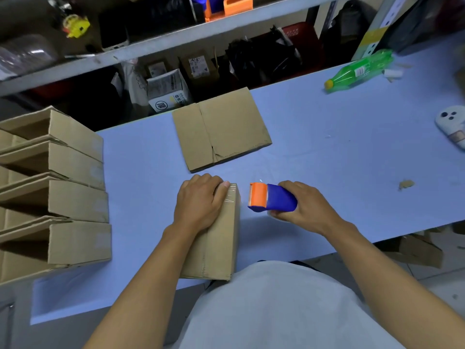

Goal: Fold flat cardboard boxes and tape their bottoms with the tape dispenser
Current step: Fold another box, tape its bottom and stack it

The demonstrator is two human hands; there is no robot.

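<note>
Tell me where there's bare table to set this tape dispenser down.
Bare table runs right of the tape dispenser, between the flat cardboard and the phone. A narrower strip separates the stacked boxes from the held box. The left edge is crowded.

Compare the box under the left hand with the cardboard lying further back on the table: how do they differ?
The box under the left hand is folded up into shape; the flat cardboard lies collapsed. The folded box has clear tape on its far end; no tape shows on the flat one. The left hand presses the folded box; nothing touches the flat one. Both are plain brown cardboard on the blue table.
</note>
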